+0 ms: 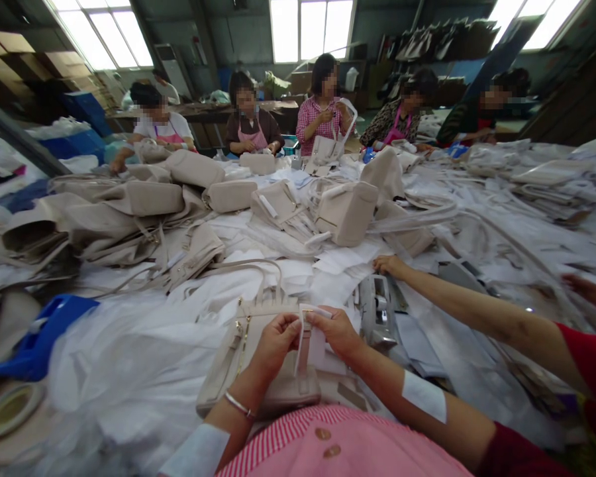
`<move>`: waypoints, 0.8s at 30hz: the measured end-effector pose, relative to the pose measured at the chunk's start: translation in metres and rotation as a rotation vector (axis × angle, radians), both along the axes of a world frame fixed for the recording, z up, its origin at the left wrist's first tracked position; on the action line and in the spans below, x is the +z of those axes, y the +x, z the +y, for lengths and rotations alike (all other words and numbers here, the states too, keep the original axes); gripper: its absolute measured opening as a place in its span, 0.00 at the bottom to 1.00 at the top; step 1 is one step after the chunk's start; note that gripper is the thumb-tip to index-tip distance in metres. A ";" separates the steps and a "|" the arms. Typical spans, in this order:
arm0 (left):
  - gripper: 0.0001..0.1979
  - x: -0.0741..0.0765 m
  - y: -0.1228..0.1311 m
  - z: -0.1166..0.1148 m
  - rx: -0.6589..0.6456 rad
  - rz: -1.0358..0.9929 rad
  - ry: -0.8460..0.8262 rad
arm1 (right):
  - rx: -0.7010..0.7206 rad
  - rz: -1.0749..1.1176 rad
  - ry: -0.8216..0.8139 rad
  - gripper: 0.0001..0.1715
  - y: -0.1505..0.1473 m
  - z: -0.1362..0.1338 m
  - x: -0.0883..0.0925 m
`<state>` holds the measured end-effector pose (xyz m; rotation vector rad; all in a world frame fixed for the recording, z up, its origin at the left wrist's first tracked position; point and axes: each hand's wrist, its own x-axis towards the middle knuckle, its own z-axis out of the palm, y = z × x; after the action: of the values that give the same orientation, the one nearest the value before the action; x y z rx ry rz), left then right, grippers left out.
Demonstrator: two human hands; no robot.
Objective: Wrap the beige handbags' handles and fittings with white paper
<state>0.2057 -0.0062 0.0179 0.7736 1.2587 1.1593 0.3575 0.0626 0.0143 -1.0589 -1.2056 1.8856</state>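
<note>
A beige handbag (238,364) lies on white wrapping paper right in front of me. Above it, my left hand (274,344) and my right hand (338,331) both pinch a narrow white paper strip (305,338) that wraps the bag's strap. Each hand's fingers are closed on the strip. A silver bracelet sits on my left wrist, and a white patch is on each forearm.
A co-worker's arm in a red sleeve (481,311) reaches in from the right, its hand (390,265) beside a grey tape dispenser (377,308). Beige handbags (346,212) and straps are piled over the table. A blue object (40,338) lies left. Several people sit along the far side.
</note>
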 end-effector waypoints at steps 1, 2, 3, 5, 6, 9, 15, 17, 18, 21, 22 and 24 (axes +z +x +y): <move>0.21 0.000 0.002 0.001 -0.017 -0.006 -0.007 | 0.001 -0.008 0.011 0.18 -0.001 -0.001 0.001; 0.21 0.002 0.004 0.001 -0.036 -0.013 -0.008 | 0.004 -0.022 0.027 0.18 -0.001 -0.001 0.001; 0.20 0.004 0.006 0.001 -0.057 -0.017 -0.004 | 0.010 -0.042 0.050 0.18 -0.002 -0.001 0.002; 0.20 0.010 0.008 0.001 -0.113 0.003 0.018 | 0.024 -0.102 0.129 0.19 -0.002 -0.001 0.002; 0.20 0.013 0.009 0.001 -0.137 0.031 0.037 | 0.030 -0.142 0.189 0.19 -0.002 -0.001 0.002; 0.22 0.015 0.012 0.001 -0.137 0.125 0.082 | 0.066 -0.239 0.391 0.18 0.005 0.003 0.003; 0.24 -0.001 0.019 -0.001 -0.032 0.141 0.035 | 0.415 -0.171 0.840 0.37 0.038 0.030 0.025; 0.23 -0.005 0.021 -0.001 -0.037 0.174 0.045 | 0.525 -0.218 1.049 0.32 0.044 0.040 0.036; 0.23 -0.006 0.022 -0.001 -0.045 0.196 0.051 | 0.538 -0.237 1.122 0.25 0.044 0.043 0.039; 0.21 -0.005 0.024 0.000 -0.070 0.291 0.087 | 0.503 -0.245 1.188 0.06 0.035 0.046 0.042; 0.20 -0.005 0.024 0.000 -0.073 0.333 0.106 | 0.485 -0.233 1.167 0.05 0.031 0.044 0.040; 0.17 -0.003 0.024 -0.001 -0.067 0.421 0.151 | 0.438 -0.201 1.078 0.05 0.023 0.040 0.034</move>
<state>0.2294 -0.0075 0.0149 1.2090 1.4859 1.0785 0.3801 0.1029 0.0484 -0.3825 -2.3068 1.0522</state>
